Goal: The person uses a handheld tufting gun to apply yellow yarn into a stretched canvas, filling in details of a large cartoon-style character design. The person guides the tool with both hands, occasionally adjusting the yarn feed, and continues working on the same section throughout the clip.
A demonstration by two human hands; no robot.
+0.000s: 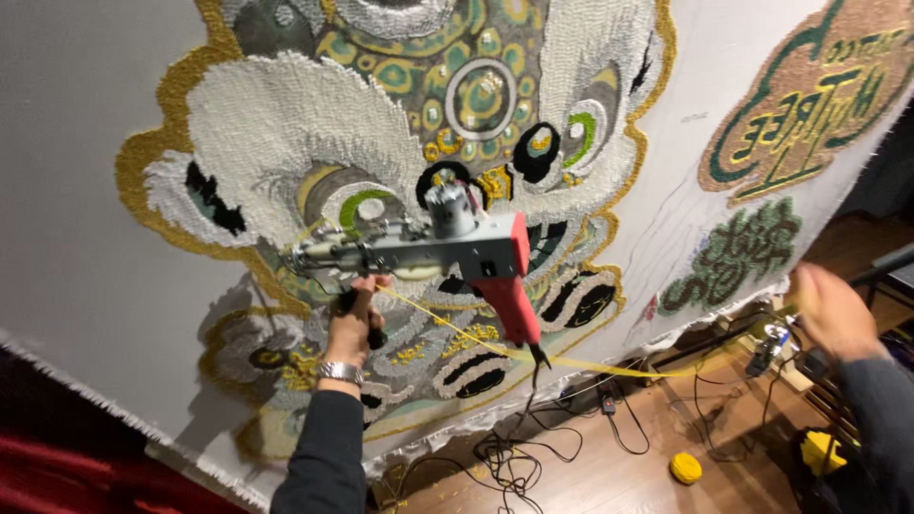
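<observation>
One hand does the holding: my left hand (350, 319) is wrapped around the front handle of the tufting gun (428, 249), its long axis level against the cloth (76, 238). My right hand (833, 309), loosely open, pulls the yellow yarn (609, 366) far right.

I have a grey metal tufting gun with a red pistol grip (457, 255) held level against the stretched white backing cloth (76, 190), needle end pointing left, silver motor sticking up on top, black cord trailing down. A thin yellow yarn strand (571, 362) runs from it, slanting down to the right.
</observation>
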